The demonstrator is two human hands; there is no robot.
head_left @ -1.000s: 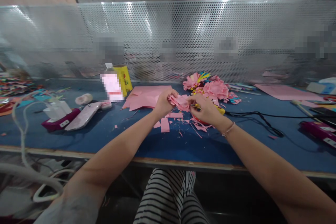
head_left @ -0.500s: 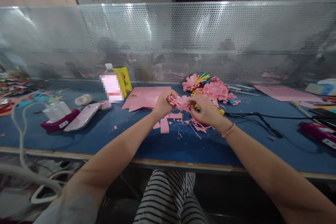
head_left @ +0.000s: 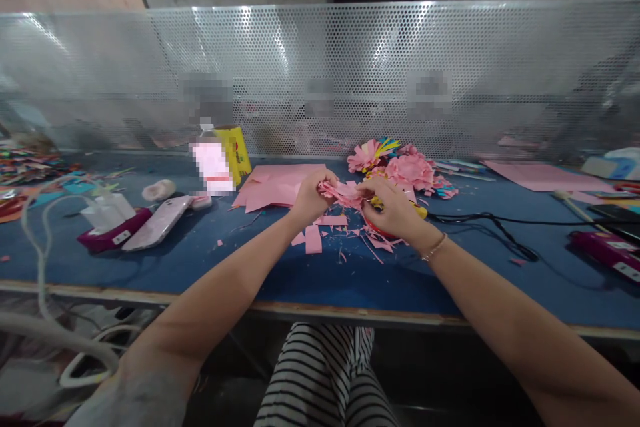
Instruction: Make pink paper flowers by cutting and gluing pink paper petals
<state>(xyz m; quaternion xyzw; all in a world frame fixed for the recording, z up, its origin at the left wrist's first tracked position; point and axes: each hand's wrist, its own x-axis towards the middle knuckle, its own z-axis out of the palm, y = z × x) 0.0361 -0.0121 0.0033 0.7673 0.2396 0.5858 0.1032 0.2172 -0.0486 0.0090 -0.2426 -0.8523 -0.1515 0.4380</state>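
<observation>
Between my two hands is a pink paper flower [head_left: 346, 194] with crumpled, layered petals. My left hand [head_left: 313, 197] is closed on its left side, fingers curled round the paper. At its right edge, the fingers of my right hand [head_left: 390, 208] pinch the petals. Something yellow and red, partly hidden, lies under my right hand. Finished-looking pink paper flowers [head_left: 411, 170] are heaped just behind it, with yellow and blue strips among them. Below the hands, pink paper scraps [head_left: 314, 239] and thin shreds litter the table. Pink paper sheets [head_left: 277, 185] lie stacked to the left.
On the left are a phone [head_left: 159, 221], a purple power strip [head_left: 117, 230] with white plugs, a bottle [head_left: 214, 163] and a yellow packet [head_left: 240, 152]. A black cable [head_left: 493, 219] runs right towards another purple power strip [head_left: 607, 250]. A perforated metal screen [head_left: 320, 53] stands along the back.
Both hands stay in nearly the same place, still holding the pink paper flower. Only tiny shifts of the fingers and of the camera show.
</observation>
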